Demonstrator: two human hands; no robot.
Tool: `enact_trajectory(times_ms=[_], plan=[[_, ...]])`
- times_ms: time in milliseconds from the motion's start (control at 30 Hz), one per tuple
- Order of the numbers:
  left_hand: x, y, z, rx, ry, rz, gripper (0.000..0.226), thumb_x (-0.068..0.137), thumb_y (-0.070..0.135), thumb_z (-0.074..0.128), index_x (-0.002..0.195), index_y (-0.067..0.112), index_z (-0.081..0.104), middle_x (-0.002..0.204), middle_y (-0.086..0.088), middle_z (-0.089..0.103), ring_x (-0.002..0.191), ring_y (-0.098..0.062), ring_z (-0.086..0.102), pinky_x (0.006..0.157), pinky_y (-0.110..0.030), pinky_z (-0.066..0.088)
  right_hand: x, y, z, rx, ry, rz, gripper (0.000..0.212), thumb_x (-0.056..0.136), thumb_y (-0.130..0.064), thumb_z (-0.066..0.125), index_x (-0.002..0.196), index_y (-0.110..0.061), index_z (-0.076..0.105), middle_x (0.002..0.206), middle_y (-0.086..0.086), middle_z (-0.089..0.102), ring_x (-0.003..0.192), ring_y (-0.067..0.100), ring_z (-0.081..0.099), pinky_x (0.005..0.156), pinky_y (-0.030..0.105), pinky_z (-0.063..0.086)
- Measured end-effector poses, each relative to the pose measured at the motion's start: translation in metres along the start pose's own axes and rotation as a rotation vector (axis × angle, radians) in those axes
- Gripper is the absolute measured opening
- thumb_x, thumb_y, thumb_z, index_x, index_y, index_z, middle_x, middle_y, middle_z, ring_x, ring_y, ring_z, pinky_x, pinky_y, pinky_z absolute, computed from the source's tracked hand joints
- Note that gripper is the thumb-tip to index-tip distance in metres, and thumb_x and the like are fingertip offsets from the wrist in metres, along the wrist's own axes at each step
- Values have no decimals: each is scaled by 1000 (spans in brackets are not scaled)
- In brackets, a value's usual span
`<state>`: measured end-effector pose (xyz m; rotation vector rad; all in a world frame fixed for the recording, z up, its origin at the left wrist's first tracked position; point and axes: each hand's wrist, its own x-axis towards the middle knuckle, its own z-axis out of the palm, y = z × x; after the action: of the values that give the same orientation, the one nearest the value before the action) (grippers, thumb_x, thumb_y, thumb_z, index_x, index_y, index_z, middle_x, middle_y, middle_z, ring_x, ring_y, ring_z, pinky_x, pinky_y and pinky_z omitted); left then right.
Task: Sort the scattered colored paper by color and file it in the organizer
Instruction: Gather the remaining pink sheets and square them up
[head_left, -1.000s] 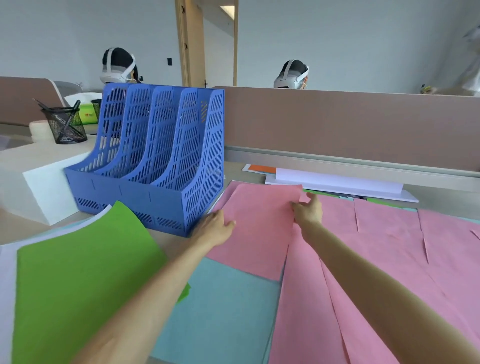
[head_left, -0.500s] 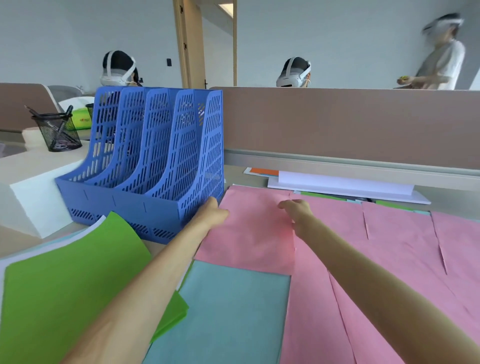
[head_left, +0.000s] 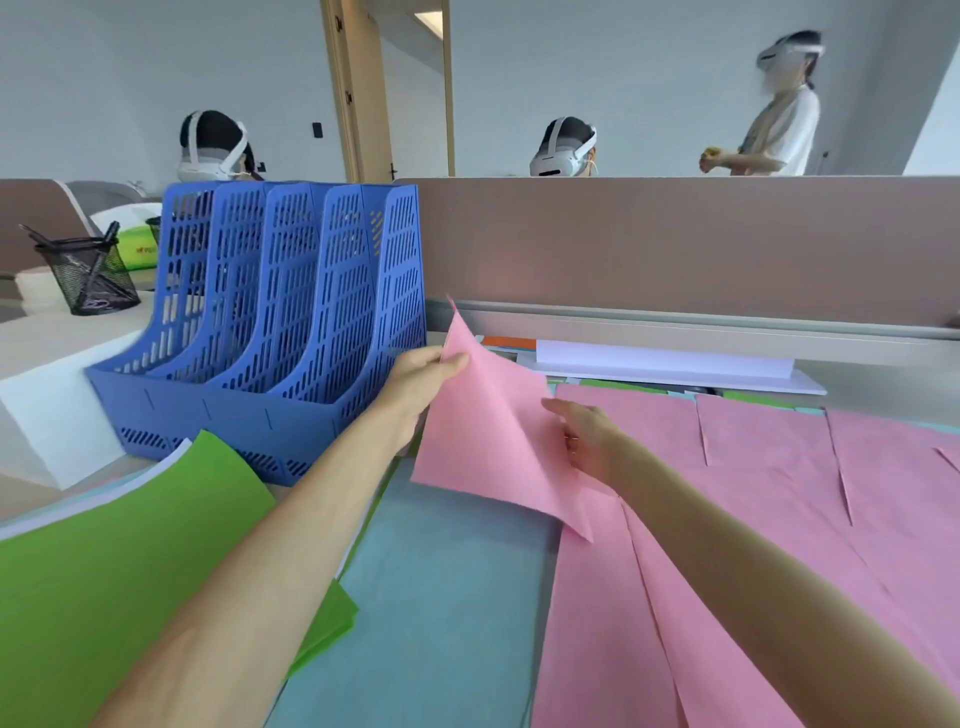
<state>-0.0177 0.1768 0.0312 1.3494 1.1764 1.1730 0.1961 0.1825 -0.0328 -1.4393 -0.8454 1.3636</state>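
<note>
Nearest, a bright green paper sheet (head_left: 119, 571) and a pale blue paper sheet (head_left: 441, 597) lie on the worktop (head_left: 893, 387), with overlapping pink sheets (head_left: 779, 493) to the right. Both grips are closed on one lifted pink paper sheet (head_left: 493, 431): the left hand (head_left: 421, 379) pinches its top corner and the right hand (head_left: 587, 436) holds its right edge, just beside the blue slotted plastic organizer (head_left: 291, 322). A white paper stack (head_left: 665, 361) lies behind.

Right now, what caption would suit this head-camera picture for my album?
Left hand and right hand hold a raised pink sheet beside the blue organizer.
</note>
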Motion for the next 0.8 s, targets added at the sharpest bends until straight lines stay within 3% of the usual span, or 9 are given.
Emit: enact_trajectory(times_ms=[200,267,367,467,567,633,700,767,800], plan=[[-31,48,18,-63,-28,148,22,92,32,62,93,10,63,81,-3,63,68,-17,59,61,-25,47,-36,-8,-4,101,-229,105,91,72,-74,59,128,-3,46,112,20,61,83,30,66,67,34,54],[-42,53,22,-65,-42,176,25,92,34,62,97,9,62,85,-6,60,74,-20,55,65,-30,43,-53,-14,-9,87,-302,71,76,76,-72,56,108,-3,60,101,17,61,76,28,62,63,28,49],[-66,64,28,-107,-107,173,27,93,36,59,102,11,64,91,-5,64,82,-21,58,72,-31,43,-81,-22,-20,78,-320,-59,34,90,-41,56,67,-17,65,68,0,60,55,16,54,52,21,41],[-91,73,36,-109,-124,155,35,94,40,57,115,13,65,103,2,69,92,-16,65,80,-28,51,-112,-33,-41,148,-292,-176,18,88,-30,62,88,-14,69,83,3,69,68,18,63,62,25,49],[-113,72,48,-13,-69,161,40,92,46,56,124,23,61,117,13,61,107,-6,59,95,-24,44,-135,-38,-72,182,-124,-267,28,80,-17,70,104,-20,56,104,10,65,82,24,62,65,27,50],[-130,60,60,-27,-104,107,26,94,44,54,112,27,62,110,12,65,93,0,62,81,-15,49,-151,-37,-97,140,35,-288,40,81,-6,70,113,-22,53,107,10,66,87,25,65,66,29,53],[-148,41,73,4,-158,24,26,95,47,51,107,26,62,105,15,67,89,3,61,74,-10,48,-167,-28,-120,31,133,-278,47,81,-5,70,124,-16,55,105,11,68,82,24,66,66,30,54],[-161,16,84,150,-216,-51,45,92,54,49,121,21,59,120,13,60,108,-4,56,93,-20,41,-179,-10,-141,-105,206,-268,47,82,-2,66,127,-9,55,94,11,67,70,22,63,57,26,52],[-170,7,89,235,-235,-79,42,93,51,49,119,19,57,119,10,56,107,-8,51,91,-24,37,-185,1,-151,-190,266,-250,46,83,-1,64,127,-8,54,90,10,65,67,21,61,54,25,50]])
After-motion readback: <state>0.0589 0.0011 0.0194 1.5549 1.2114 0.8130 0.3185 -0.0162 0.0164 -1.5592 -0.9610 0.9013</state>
